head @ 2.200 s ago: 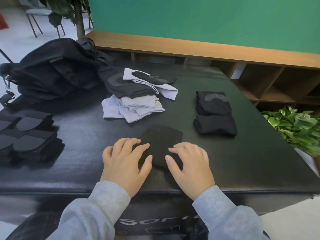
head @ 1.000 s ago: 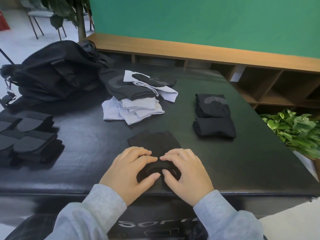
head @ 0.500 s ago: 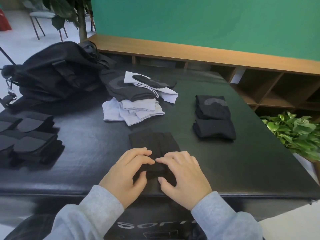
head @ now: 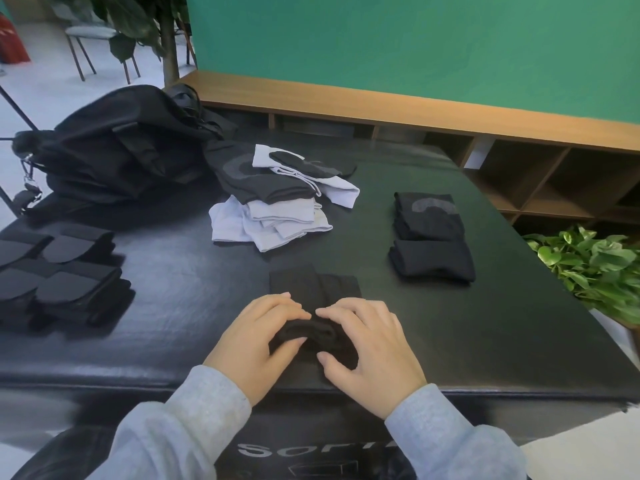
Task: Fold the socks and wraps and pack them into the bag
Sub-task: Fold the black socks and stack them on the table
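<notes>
Left hand (head: 256, 337) and right hand (head: 369, 344) each grasp the rolled near end of a black sock (head: 313, 294) at the worktop's (head: 485, 341) near edge | folded black socks (head: 431, 237) far right | unfolded pile (head: 280, 199) centre | black bag (head: 117, 147) far left.
</notes>
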Demonstrator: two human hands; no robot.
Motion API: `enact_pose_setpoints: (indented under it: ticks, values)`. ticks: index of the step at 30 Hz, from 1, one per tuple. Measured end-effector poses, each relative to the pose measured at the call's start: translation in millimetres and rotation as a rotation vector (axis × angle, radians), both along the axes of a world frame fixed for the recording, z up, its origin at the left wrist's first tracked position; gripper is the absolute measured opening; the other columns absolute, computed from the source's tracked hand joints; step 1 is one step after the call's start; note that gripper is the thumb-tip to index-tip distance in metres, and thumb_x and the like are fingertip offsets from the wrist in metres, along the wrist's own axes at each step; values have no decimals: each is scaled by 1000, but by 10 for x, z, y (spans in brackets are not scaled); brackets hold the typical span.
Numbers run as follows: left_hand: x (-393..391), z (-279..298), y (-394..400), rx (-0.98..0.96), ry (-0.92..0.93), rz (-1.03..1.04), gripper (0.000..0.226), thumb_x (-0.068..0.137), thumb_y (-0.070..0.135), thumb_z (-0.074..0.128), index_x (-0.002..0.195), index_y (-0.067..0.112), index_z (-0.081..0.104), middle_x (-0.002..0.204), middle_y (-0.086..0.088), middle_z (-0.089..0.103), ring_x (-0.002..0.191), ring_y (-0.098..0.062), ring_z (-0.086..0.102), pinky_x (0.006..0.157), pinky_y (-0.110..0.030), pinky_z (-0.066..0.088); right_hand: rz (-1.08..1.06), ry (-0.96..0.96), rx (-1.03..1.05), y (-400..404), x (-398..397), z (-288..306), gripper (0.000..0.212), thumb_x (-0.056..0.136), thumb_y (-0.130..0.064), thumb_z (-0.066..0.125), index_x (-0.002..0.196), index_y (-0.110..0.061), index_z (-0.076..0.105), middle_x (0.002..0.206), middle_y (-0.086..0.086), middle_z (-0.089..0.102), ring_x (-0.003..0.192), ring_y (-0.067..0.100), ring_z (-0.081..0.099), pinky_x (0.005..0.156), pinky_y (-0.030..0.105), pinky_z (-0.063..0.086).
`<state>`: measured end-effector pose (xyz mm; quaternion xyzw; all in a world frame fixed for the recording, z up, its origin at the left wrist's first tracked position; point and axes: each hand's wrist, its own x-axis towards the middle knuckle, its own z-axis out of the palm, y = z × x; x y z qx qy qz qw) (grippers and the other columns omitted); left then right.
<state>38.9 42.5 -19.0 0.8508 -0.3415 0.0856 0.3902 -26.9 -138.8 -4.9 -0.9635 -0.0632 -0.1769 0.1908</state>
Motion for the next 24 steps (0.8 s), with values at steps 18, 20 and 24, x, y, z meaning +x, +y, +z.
enact_pose_setpoints:
  ticks: [18,20,24]
  values:
    - [-90,172,21,-195,359,144,10,82,34,64,89,40,63,90,22,65,93,0,60,84,-22,49,-89,31,285,-61,7,35,19,78,-31,58,97,-31,63,89,-36,49,97,-8,48,82,7,35]
    - [-87,189,28,-194,360,121,11,77,48,64,86,43,65,100,26,63,106,5,55,91,-19,42,-72,38,268,-45,-3,48,30,73,-33,52,101,-31,62,92,-40,46,99,-14,44,87,9,34]
    - [-64,196,19,-122,250,134,29,73,62,46,79,40,65,106,26,55,113,4,43,94,-20,33,-28,6,355,-65,-43,61,39,69,-32,38,104,-41,53,106,-43,45,110,-13,41,96,10,31]
